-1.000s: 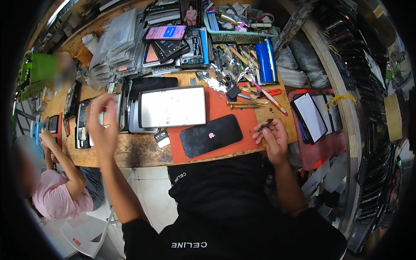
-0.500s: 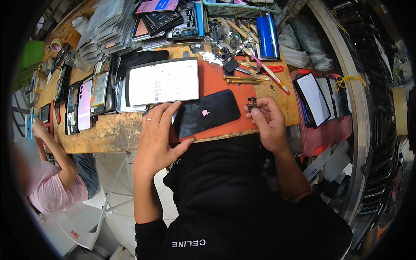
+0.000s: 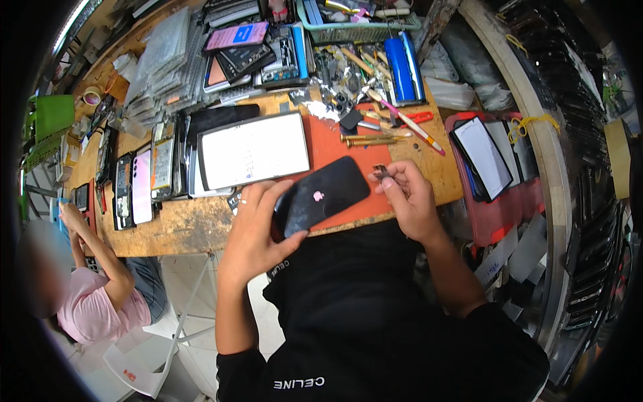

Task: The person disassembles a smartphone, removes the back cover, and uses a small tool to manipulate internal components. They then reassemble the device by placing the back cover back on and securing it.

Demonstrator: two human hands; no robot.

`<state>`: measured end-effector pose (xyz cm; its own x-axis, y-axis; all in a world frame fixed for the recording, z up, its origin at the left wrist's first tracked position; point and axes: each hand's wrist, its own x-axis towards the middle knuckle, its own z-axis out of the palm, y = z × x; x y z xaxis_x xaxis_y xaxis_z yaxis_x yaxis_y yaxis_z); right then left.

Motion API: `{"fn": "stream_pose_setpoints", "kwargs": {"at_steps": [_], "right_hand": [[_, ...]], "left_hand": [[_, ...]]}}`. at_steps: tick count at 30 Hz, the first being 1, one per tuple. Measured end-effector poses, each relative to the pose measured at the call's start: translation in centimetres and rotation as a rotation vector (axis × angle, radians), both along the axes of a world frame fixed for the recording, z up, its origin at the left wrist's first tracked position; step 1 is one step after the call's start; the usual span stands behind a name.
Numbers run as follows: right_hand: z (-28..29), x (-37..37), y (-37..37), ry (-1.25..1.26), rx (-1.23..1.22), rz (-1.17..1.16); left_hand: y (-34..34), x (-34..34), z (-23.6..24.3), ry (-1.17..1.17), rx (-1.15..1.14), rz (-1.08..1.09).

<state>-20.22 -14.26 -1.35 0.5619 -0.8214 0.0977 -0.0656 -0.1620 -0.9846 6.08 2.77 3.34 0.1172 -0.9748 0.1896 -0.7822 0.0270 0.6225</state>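
the left hand [image 3: 253, 231] grips the left end of a glossy black rectangular phone [image 3: 328, 187] over a flat orange mat [image 3: 323, 142]; the right hand [image 3: 412, 201] pinches a small dark part [image 3: 380, 170].

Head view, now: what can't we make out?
All in the head view:
- Black phone: left end partly hidden by the left hand.
- Small dark part: partly covered by the right hand, too small to identify.
- Green basket: far side cut off by the upper edge.
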Motion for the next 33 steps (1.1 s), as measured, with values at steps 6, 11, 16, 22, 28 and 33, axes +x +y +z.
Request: {"fn": "stream_pose_setpoints", "kwargs": {"at_steps": [6, 11, 16, 22, 28, 33], "right_hand": [[-0.1, -0.4, 0.3, -0.076, 0.071, -0.021], [-0.7, -0.4, 0.2, -0.26, 0.103, -0.131], [0.1, -1.4, -0.2, -0.21, -0.207, -0.171], [2.0, -1.6, 0.3, 0.047, -0.422, -0.096], [2.9, 0.3, -0.1, 0.074, -0.604, 0.026], [2.8, 2.3, -1.0, 0.093, -0.925, 0.174]], "left_hand": [[0.1, -0.4, 1.3, 0.03, 0.108, 0.042], [-0.1, 0.2, 2.1, 0.044, 0.133, 0.011], [0.2, 1.1, 1.2, 0.145, 0.07, 0.05], [0.1, 1.0, -1.5, 0.326, -0.06, 0.245], [-0.5, -1.4, -4.4, 0.318, -0.374, 0.444], [-0.9, -2.3, -5.2, -0.035, -0.607, 0.429]]}}
